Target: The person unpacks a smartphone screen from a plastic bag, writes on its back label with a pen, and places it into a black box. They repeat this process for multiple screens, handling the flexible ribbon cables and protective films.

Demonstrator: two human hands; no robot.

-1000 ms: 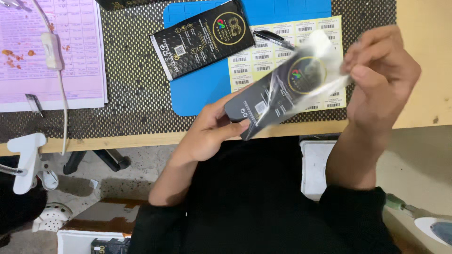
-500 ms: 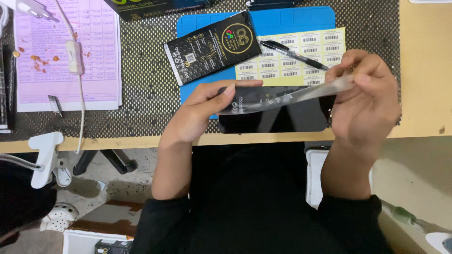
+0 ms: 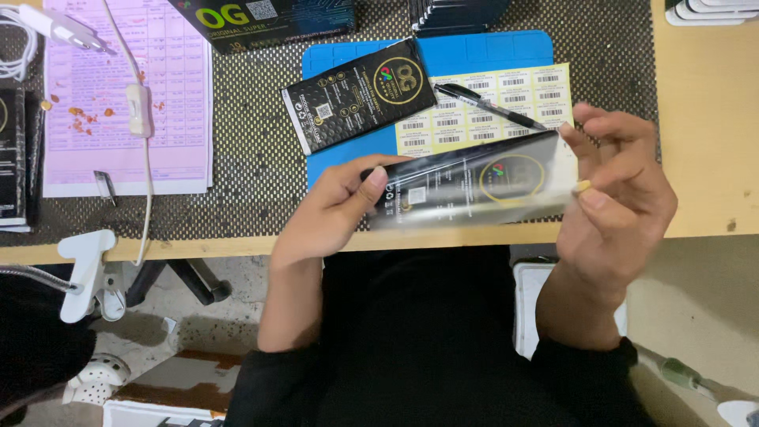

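I am looking down at two bare hands working just over the near edge of the table point(image 3: 704, 158). Between them they are holding a flat black packet in a shiny clear sleeve point(image 3: 474, 186). The packet is lying long-ways from left to right, almost level, with its right end tipping up a little. The left hand point(image 3: 332, 213) is pinching the left end, with the thumb pressing on top and the other fingers curling under. The right hand point(image 3: 617, 198) is holding the right end, where the clear sleeve is sticking out past the black part; its thumb and first fingers are closing on the edge and the other fingers are spreading loose above. Both hands are touching the packet, so neither is nearer than the other. A bit farther back, a second black packet point(image 3: 360, 95) is lying slanted on a blue mat point(image 3: 490, 51). Beside it, a black pen point(image 3: 486, 104) is resting on a yellow sheet of stickers point(image 3: 526, 91). Far to the left, a pink paper form point(image 3: 126, 103) is lying under a white cord with a switch point(image 3: 139, 111).
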